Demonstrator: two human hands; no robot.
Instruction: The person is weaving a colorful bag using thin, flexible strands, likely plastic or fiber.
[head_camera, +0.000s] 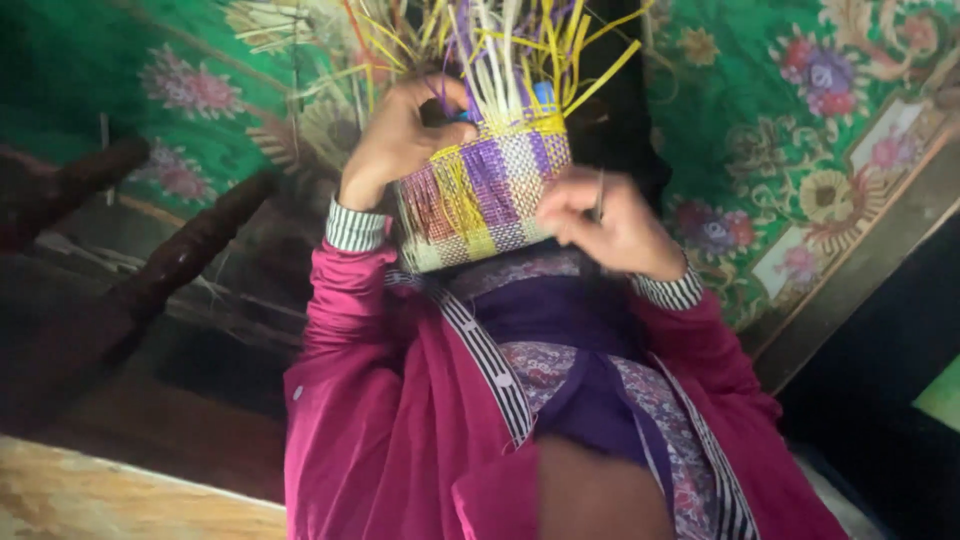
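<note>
From my head camera, the half-woven basket (485, 195) shows checked bands of purple, yellow, white and pink, with loose strips (510, 50) of yellow, white and purple standing up from its rim. There is one basket and my two hands. My left hand (400, 135) grips the rim, fingers curled around it; my right hand (610, 225) presses the lower side, fingers closed on it. The basket sits between them, above my magenta jacket (380, 400) and a green flowered carpet (800, 130).

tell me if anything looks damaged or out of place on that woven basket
Nothing looks damaged. The woven basket is unfinished: loose yellow, white and purple strips stick out untrimmed past its woven edge. The left hand grips that end and the right hand holds its side.
</note>
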